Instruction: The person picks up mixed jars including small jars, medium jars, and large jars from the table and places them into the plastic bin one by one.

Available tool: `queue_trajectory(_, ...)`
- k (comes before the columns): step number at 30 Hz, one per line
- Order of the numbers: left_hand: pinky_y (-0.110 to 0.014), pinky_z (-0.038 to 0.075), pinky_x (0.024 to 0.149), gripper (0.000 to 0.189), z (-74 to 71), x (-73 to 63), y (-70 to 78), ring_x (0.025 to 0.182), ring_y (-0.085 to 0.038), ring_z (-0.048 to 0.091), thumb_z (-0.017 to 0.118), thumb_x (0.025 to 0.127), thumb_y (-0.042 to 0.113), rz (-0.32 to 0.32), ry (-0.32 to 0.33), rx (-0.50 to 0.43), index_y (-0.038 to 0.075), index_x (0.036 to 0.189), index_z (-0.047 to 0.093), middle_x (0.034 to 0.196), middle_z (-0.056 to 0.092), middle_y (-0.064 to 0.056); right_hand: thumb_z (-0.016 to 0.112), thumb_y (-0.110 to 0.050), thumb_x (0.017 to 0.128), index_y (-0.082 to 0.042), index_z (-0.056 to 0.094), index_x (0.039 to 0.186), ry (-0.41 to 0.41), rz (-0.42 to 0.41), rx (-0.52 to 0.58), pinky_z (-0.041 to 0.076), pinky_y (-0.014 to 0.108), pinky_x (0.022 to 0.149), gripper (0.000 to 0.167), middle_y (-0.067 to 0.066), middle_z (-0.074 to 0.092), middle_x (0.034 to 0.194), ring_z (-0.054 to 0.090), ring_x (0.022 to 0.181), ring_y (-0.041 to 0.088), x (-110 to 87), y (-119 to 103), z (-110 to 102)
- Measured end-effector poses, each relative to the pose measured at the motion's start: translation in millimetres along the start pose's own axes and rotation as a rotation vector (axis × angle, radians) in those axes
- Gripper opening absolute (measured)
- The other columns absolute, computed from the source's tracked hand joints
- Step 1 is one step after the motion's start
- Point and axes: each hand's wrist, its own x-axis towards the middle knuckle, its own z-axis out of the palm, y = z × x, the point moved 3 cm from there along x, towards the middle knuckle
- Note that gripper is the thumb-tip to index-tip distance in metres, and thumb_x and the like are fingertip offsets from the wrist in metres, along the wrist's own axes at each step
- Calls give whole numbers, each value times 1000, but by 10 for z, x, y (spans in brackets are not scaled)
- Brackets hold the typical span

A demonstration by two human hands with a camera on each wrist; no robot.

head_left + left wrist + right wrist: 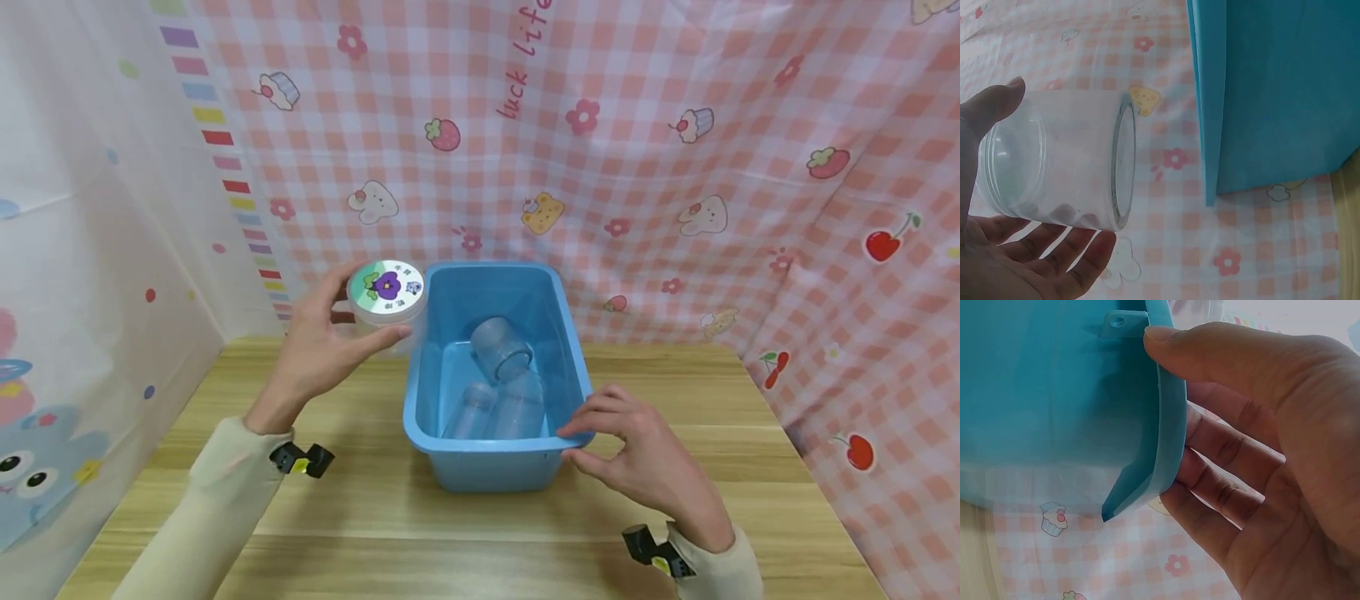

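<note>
My left hand grips a clear plastic jar just beyond the left rim of a blue plastic bin. Its round lid bears a purple flower on green and white. In the left wrist view, the thumb and fingers span the jar's clear wall, apart from the bin. My right hand pinches the bin's near right corner, thumb under the rim and fingers over it. Inside the bin lie a clear jar on its side and two more clear containers, the small one at the left.
The bin stands on a wooden table. Behind it hangs a pink checked cloth with printed figures, and a white printed cloth hangs at the left. Black camera mounts sit on both wrists.
</note>
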Motion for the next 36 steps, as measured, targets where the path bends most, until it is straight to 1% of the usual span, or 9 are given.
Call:
queue_trajectory(6,-46,53,94,88,103,81,47,119,-20,56,92,77,36,46,-46,19,17,150,47,136,61,-3,90,-15,78,-26,80,96,-8,17,-3,55,25,77,23,-17,70,95,56,95,3,-7,9,-5)
queue_trajectory(9,-46,53,94,88,152,125,71,118,-21,56,92,76,38,54,-75,35,18,150,47,132,62,-3,90,-16,78,-26,80,96,-11,22,-8,55,26,77,23,-17,70,95,56,95,3,-7,14,-3)
queue_trajectory(13,-43,54,92,90,221,184,88,115,-20,56,91,75,46,28,-126,66,22,150,47,131,61,0,91,-16,78,-27,80,96,-10,25,-12,55,26,77,24,-18,70,95,56,95,3,-5,21,-3)
queue_trajectory(17,-43,55,89,93,292,247,86,112,-21,56,88,74,56,-18,-182,106,26,150,45,132,59,2,90,-16,78,-27,80,96,-10,16,-7,55,26,77,24,-17,70,95,56,95,3,-1,22,0)
queue_trajectory(20,-43,56,87,97,348,293,79,111,-23,57,87,73,60,-38,-222,133,25,152,43,135,58,2,90,-15,78,-27,80,97,-11,14,-5,55,26,77,24,-17,70,95,56,95,4,-1,24,2)
queue_trajectory(24,-44,57,88,99,424,351,58,113,-24,56,87,74,59,-41,-267,146,21,153,41,137,56,0,91,-16,78,-27,80,97,-10,16,-7,55,26,77,25,-18,70,95,55,95,3,-1,27,3)
queue_trajectory(28,-46,57,91,100,472,388,16,118,-25,54,87,74,57,-54,-298,157,21,154,40,141,54,-3,91,-16,78,-27,80,97,-9,10,-7,54,25,76,24,-18,70,95,55,94,3,-2,27,2)
queue_trajectory(31,-51,56,95,99,480,404,-23,123,-30,55,86,77,55,-56,-314,154,20,156,38,144,53,-7,90,-16,78,-27,80,97,-8,7,-1,54,25,76,25,-18,70,95,55,93,3,-2,23,1)
queue_trajectory(36,-57,53,100,93,452,396,-92,126,-35,57,82,83,55,-63,-297,136,21,157,38,147,53,-13,90,-16,78,-28,79,97,-5,-2,3,54,25,77,25,-18,70,96,55,94,4,3,15,-4)
